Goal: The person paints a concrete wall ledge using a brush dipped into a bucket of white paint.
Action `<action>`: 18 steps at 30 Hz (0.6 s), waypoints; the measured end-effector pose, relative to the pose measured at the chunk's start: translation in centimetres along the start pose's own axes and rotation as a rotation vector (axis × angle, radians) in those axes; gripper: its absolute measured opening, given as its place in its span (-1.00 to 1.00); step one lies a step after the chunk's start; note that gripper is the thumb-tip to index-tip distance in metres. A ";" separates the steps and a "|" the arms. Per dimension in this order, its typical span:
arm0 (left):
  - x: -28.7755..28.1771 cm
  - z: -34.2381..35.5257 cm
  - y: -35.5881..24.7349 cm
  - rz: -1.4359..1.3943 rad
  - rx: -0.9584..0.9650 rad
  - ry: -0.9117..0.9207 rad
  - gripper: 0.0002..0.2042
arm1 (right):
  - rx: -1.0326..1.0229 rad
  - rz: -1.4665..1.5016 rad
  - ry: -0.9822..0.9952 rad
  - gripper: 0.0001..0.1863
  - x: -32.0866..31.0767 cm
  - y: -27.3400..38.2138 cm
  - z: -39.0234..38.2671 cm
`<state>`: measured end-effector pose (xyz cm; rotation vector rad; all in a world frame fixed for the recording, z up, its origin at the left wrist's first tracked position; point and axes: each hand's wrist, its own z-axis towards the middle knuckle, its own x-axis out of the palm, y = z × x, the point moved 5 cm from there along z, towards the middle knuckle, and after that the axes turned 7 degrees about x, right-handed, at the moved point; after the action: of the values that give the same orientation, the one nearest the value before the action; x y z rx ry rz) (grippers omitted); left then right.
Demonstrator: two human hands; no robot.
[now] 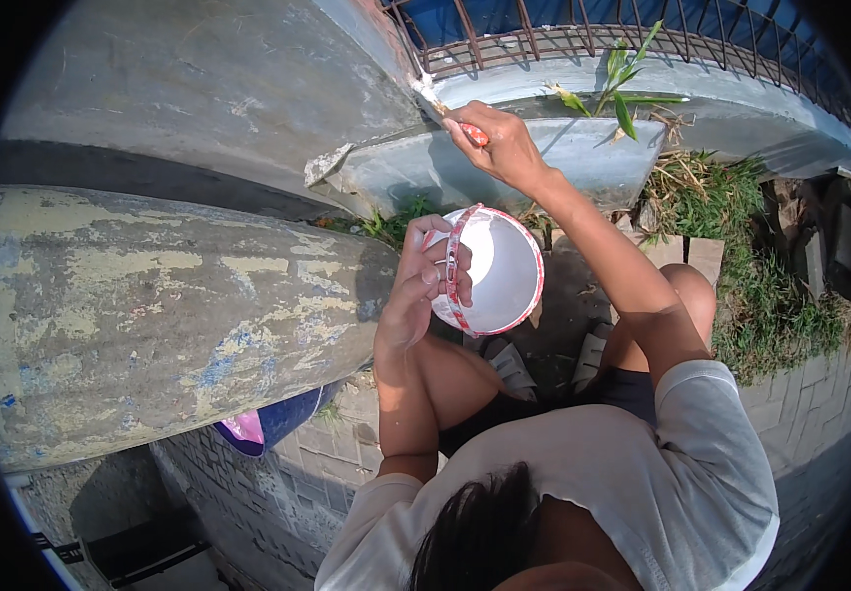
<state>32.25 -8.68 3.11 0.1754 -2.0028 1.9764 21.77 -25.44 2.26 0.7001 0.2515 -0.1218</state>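
My right hand [506, 148] is closed around the orange-red handle of a paintbrush [431, 96]. White paint coats its bristles, which touch the corner where a grey wall [218, 69] meets the pale ledge [544, 74] under a metal grille. Nearer to me, my left hand [411, 286] grips a white bucket [512, 286] with a red-marked rim. Its fingers pass under the red and white bucket handle [455, 266] and curl over the rim. The bucket tilts toward me, and its white inside shows. How much paint it holds I cannot tell.
A thick round pillar [179, 315] with peeling yellow paint stands at my left. The rusty grille [583, 30] runs along the far side. A green plant [620, 84] sticks out over the ledge. Grass [770, 305] and paving lie to the right; a dark blue tub [287, 422] sits behind the pillar.
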 end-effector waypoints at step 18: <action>0.0 -0.2 0.1 0.001 0.013 -0.011 -0.36 | 0.162 0.156 0.072 -0.81 -2.4 1.0 -1.3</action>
<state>32.30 -8.46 3.05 0.1887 -1.9973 1.9935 19.45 -23.75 2.60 0.8830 0.2563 0.0326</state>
